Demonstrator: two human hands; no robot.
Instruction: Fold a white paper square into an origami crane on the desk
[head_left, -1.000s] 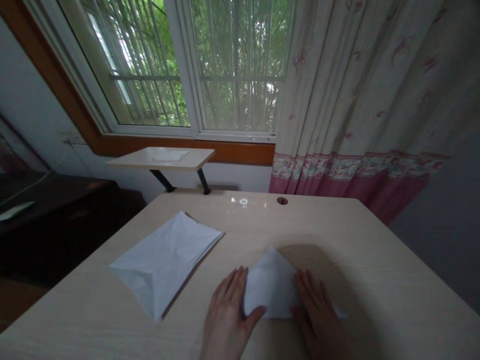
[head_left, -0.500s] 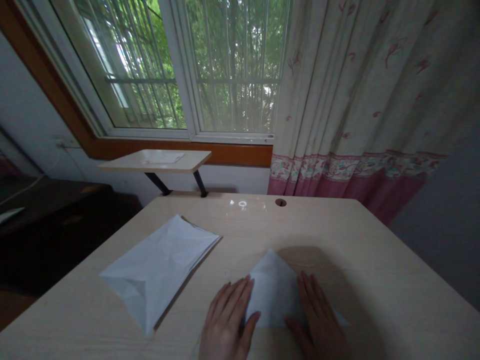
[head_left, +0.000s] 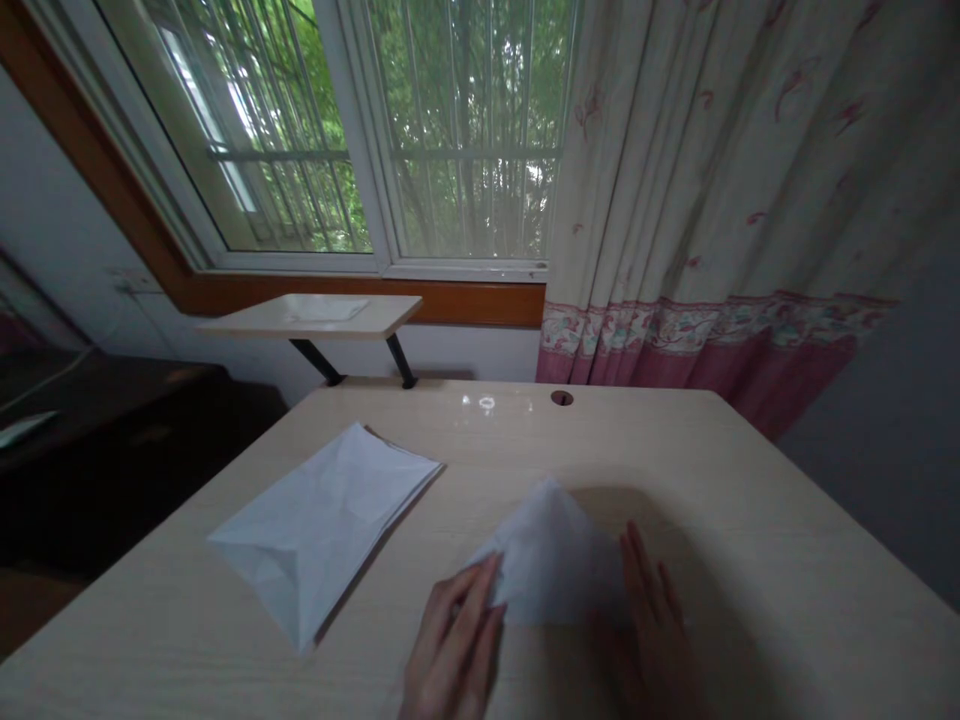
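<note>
A folded white sheet of paper (head_left: 559, 560) lies on the desk in front of me, its pointed end turned away from me. At its left edge is my left hand (head_left: 454, 635), fingers bunched and closed on the paper by the thumb and forefinger. My right hand (head_left: 652, 625) rests against the paper's right side, fingers stretched out and slightly apart, somewhat blurred. The paper's lower right corner is partly hidden by that hand. To the left lies a stack of creased white paper (head_left: 330, 525), touched by neither hand.
The pale wooden desk (head_left: 480, 500) has a round cable hole (head_left: 562, 398) near its back edge. A small raised shelf (head_left: 375, 320) on black legs stands at the back left, bearing a white item (head_left: 326, 307). Behind are a barred window (head_left: 465, 130) and a floral curtain (head_left: 690, 200).
The folded paper has shifted slightly away from me and shows wider. My left fingers have drawn together at its edge, and my right hand has moved a little outward to the right.
</note>
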